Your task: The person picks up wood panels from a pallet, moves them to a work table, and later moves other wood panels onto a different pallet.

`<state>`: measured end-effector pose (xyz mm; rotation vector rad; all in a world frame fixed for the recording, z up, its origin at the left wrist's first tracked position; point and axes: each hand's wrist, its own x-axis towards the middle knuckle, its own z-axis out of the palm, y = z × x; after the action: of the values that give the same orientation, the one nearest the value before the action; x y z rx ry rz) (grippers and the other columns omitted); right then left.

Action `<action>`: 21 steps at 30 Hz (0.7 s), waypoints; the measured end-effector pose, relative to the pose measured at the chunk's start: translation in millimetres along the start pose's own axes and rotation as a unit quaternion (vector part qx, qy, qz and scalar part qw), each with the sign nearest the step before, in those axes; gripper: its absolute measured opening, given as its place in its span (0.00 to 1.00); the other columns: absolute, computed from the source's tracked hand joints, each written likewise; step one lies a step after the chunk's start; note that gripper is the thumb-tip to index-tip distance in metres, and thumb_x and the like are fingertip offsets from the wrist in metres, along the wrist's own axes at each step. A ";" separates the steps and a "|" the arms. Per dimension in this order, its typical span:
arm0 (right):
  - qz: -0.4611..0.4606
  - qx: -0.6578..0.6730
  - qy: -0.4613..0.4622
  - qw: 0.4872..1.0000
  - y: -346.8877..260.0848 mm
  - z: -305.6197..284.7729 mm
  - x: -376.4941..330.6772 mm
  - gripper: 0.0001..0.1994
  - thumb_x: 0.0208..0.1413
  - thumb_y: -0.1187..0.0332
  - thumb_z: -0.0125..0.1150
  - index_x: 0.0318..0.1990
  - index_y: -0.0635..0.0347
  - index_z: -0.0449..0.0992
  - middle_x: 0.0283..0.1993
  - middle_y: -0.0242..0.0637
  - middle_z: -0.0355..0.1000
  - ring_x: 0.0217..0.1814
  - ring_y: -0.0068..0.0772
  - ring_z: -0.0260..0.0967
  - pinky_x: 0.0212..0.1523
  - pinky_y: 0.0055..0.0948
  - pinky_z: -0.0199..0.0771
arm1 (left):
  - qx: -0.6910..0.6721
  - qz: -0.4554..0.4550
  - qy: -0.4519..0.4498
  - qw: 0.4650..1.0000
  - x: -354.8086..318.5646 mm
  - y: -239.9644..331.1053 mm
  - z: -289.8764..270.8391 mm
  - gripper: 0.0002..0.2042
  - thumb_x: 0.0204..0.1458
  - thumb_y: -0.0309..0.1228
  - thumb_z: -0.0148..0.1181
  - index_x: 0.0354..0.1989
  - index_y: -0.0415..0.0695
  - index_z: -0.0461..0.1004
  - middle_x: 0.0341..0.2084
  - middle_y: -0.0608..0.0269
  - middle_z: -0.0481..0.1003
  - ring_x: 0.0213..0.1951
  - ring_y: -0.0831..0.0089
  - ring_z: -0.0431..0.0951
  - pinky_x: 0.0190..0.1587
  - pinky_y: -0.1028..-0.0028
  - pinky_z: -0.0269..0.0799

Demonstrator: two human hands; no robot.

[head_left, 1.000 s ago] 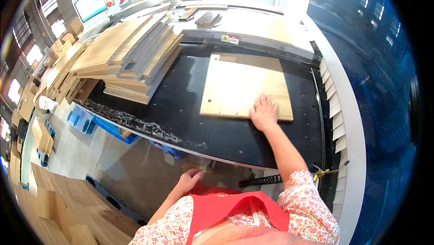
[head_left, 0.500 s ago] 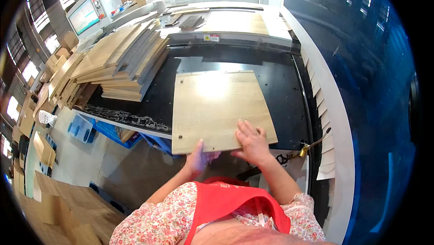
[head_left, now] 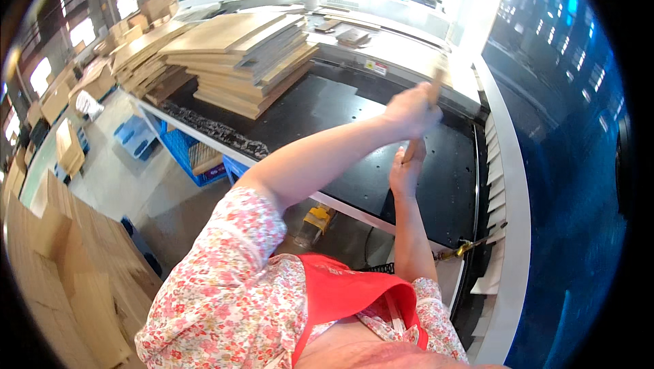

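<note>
Hands point(head_left: 411, 111) gripping board point(head_left: 439, 82), wood point(head_left: 204, 157) in blue crate point(head_left: 178, 148)

Bright windows point(head_left: 83, 33) at left, glare on black tabletop point(head_left: 327, 97), blurred hands point(head_left: 411, 111), dark bent fisheye rim

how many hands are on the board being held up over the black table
2: the left hand grips the board higher in the picture, and the right hand holds its lower end. Motion blur and the board's edge-on angle hide some fingers.
</note>
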<state>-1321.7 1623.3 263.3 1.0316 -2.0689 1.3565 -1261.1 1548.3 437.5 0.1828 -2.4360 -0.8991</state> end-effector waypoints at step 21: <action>0.441 0.763 0.107 0.460 -10.4 -39.8 -67.1 0.42 0.52 0.36 0.50 0.56 0.72 0.60 0.54 0.55 0.67 0.56 0.48 0.67 0.55 0.44 0.70 | -0.456 -0.156 0.041 0.875 -56.6 -40.7 3.2 0.23 0.54 0.33 0.48 0.57 0.36 0.56 0.40 0.44 0.71 0.36 0.55 0.77 0.29 0.61 0.78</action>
<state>-1273.3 1679.8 237.7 -0.1504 -0.4407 3.7603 -1216.9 1535.8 384.9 0.2518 -1.6782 -2.0214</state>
